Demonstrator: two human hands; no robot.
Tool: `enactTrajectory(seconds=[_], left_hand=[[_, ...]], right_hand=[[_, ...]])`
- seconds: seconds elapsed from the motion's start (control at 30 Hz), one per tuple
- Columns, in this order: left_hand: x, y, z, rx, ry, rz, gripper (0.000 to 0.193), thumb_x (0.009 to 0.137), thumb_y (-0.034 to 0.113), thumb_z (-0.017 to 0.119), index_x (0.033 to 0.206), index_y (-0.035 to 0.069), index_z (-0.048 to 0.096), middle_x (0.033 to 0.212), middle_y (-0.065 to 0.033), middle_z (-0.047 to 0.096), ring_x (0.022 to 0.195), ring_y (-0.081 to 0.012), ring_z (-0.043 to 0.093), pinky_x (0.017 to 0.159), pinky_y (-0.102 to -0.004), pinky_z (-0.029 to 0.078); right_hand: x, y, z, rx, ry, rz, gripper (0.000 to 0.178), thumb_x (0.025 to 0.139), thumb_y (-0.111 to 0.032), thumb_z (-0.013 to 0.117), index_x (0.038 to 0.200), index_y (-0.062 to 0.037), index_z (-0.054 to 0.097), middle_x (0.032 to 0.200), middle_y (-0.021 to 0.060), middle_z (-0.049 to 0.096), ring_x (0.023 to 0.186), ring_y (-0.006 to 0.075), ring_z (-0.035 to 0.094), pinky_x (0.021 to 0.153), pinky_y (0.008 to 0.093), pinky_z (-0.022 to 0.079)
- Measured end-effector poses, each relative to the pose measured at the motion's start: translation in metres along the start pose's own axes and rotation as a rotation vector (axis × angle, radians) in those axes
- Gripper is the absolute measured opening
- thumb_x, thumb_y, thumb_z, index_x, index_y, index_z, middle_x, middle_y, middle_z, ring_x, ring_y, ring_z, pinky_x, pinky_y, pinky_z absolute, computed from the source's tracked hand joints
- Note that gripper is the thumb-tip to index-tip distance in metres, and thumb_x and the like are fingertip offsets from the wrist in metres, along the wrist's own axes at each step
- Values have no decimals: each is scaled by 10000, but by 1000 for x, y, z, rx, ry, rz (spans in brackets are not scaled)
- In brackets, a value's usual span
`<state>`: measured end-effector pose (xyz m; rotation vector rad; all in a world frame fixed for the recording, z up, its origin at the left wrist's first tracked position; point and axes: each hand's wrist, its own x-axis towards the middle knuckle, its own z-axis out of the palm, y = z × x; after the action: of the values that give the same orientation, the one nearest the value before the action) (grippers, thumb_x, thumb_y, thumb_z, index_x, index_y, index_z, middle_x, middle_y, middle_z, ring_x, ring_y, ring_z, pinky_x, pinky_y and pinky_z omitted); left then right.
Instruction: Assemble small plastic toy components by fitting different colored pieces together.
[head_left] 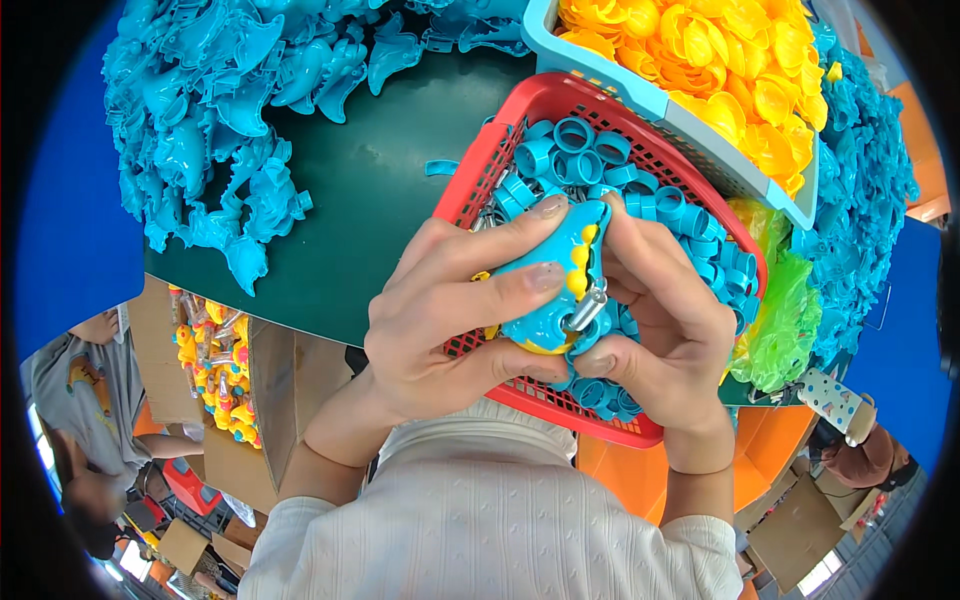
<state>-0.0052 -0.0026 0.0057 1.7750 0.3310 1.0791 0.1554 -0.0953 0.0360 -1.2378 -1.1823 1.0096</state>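
Between my two hands is a blue plastic toy body [530, 312] with a row of yellow bumps along its edge. A small silver metal piece [587, 308] sits at the body's open seam. My left hand [450, 305] is closed on the body from the left, its fingers lying across the blue side. From the right, my right hand [665, 315] grips the opposite edge, with the thumb near the lower end and a fingertip at the top. Directly below is a red basket [513, 112] of blue plastic rings [574, 134]. My fingers partly hide the toy's inside.
Blue shell pieces [235, 80] are heaped on the dark green table [350, 190] at far left, with another blue heap [860, 200] at right. A light blue crate [645, 95] holds yellow parts. A green bag [780, 320] lies beside the basket. Lower left, a cardboard box [272, 370] holds yellow toys; a person [85, 400] is beyond.
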Motion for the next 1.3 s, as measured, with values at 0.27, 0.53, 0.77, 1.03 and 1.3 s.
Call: enactTrajectory(seconds=[0.27, 0.53, 0.77, 1.03, 1.3], left_hand=[[-2, -4, 0, -89, -35, -56, 561, 561, 176, 794, 1069, 50, 594, 1161, -198, 561, 909, -238, 577, 769, -286, 423], [-1, -4, 2, -175, 11, -80, 511, 614, 139, 772, 1081, 35, 590, 1191, -202, 541, 964, -245, 553, 815, -291, 396], [-4, -6, 3, -155, 1, -64, 482, 649, 159, 753, 1087, 46, 585, 1197, -188, 540, 954, -235, 553, 822, -295, 397], [-2, -6, 2, -213, -114, -214, 599, 657, 208, 755, 1179, 53, 506, 1269, -150, 487, 1027, -243, 512, 894, -328, 379], [-6, -1, 16, -89, -190, -247, 795, 713, 303, 737, 1273, -22, 274, 1197, -213, 414, 1083, -344, 449, 913, -399, 374]], right_hand=[[3, -2, -6, -40, -20, -41, 715, 613, -71, 793, 1235, 34, 456, 1171, 166, 493, 1025, 242, 543, 900, 345, 455], [3, -2, 3, -29, 30, -39, 749, 659, -166, 756, 1269, 56, 382, 1220, 134, 427, 1099, 256, 512, 957, 380, 397], [0, -4, 3, -74, 29, -10, 728, 680, -171, 741, 1270, 49, 377, 1192, 123, 448, 1092, 237, 512, 936, 355, 411], [5, 4, 3, 40, 85, 16, 760, 616, -71, 798, 1250, 4, 386, 1150, 99, 429, 1007, 208, 542, 871, 335, 467], [6, 8, -2, 217, 130, 90, 556, 659, -142, 787, 1090, -41, 451, 1079, 52, 445, 963, 151, 497, 834, 300, 442]])
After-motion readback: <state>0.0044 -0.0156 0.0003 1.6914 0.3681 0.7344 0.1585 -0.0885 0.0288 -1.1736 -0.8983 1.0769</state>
